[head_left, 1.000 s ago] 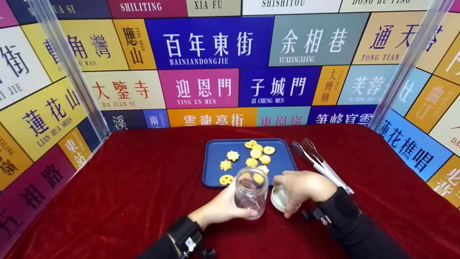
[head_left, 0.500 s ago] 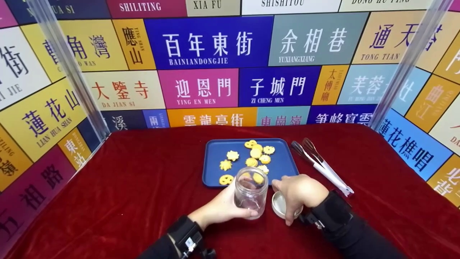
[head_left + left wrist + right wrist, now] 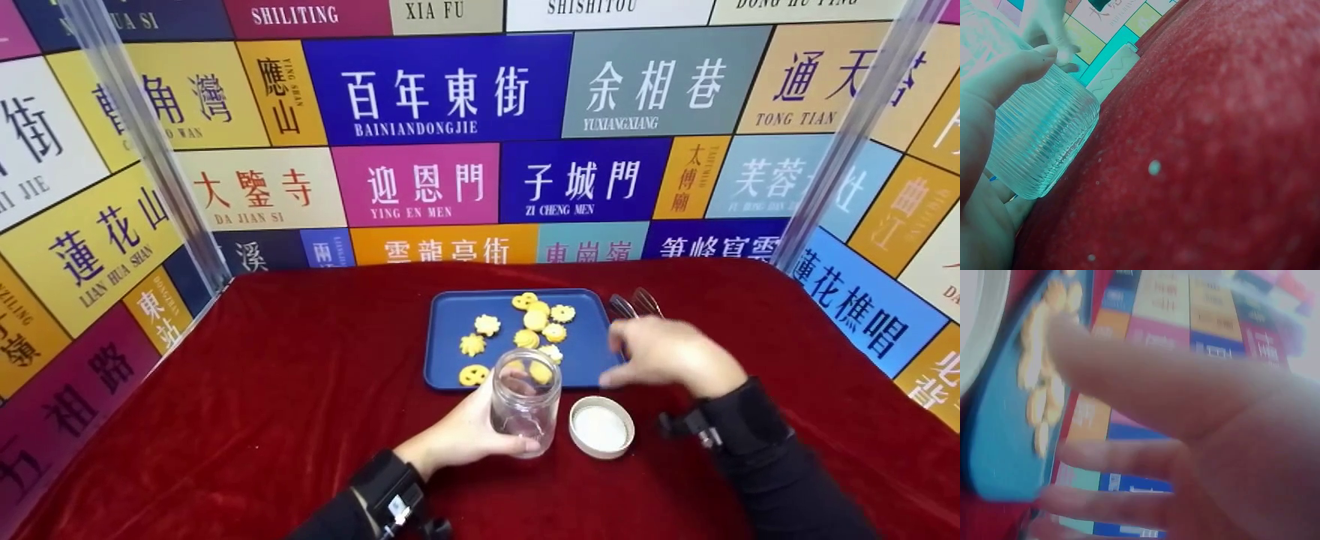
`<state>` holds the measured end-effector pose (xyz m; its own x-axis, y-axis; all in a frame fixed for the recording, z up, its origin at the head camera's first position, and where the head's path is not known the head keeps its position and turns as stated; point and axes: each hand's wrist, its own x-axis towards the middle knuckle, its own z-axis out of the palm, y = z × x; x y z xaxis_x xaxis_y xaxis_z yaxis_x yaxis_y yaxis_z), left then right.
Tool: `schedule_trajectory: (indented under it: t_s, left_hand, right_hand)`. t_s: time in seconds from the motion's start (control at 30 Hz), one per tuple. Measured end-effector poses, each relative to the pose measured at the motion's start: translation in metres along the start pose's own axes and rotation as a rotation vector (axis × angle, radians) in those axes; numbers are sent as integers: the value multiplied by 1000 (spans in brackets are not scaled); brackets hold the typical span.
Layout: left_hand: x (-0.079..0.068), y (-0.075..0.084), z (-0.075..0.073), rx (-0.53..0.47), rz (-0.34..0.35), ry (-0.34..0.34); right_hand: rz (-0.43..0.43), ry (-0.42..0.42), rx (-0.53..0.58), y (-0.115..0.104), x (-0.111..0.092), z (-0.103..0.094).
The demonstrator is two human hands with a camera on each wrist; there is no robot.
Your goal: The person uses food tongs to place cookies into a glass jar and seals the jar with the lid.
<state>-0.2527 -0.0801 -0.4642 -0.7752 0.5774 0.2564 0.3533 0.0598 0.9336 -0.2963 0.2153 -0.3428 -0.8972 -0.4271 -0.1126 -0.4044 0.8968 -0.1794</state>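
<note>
A clear glass jar [image 3: 525,409] with an open mouth stands in my left hand [image 3: 469,431], whose thumb and fingers wrap around it. In the left wrist view the thumb lies across the ribbed side of the jar [image 3: 1050,135]. My right hand [image 3: 671,352], blurred, hovers over the tray's right edge with its fingers spread and nothing between them. The pale round lid [image 3: 601,427] lies inside up on the cloth, to the right of the jar. Behind my right hand, tongs [image 3: 624,306] are mostly hidden, with only their tips showing.
A blue tray [image 3: 442,311] with several yellow cookies [image 3: 535,320] in different shapes lies beyond the jar. Red cloth [image 3: 300,390] covers the table. Walls with coloured sign panels [image 3: 435,90] and clear corner posts [image 3: 855,127] stand around the back and sides.
My right hand has let go of the lid, leaving it on the cloth, and has moved up and right toward the tongs. The left hand and jar have stayed in place.
</note>
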Motion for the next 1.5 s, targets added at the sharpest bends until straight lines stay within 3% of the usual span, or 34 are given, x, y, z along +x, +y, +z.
schedule_trajectory:
  t_s: [0.17,0.33,0.57,0.77,1.0,1.17,1.4,1.5]
  left_hand:
    - [0,0,0,8,-1,0]
    - [0,-1,0,18,-6,3]
    - [0,0,1,7,-7,3]
    - [1,1,2,9,0,0]
    - [0,2,0,36,-28,19]
    - [0,0,0,29,-8,12]
    - [0,-2,1,24,-6,11]
    - [0,-1,0,23,-14,11]
  right_hand:
    - [138,189,39,30,6,-5]
    - [233,255,60,58,7,-1]
    - [321,156,83,93,11,15]
    - [325,77,140,108,14,31]
    - [306,52,168,112,19,36]
    - [288,43,175,112,20,36]
    - [354,-13,354,112,21,36]
    - [340,14,320,112,23,34]
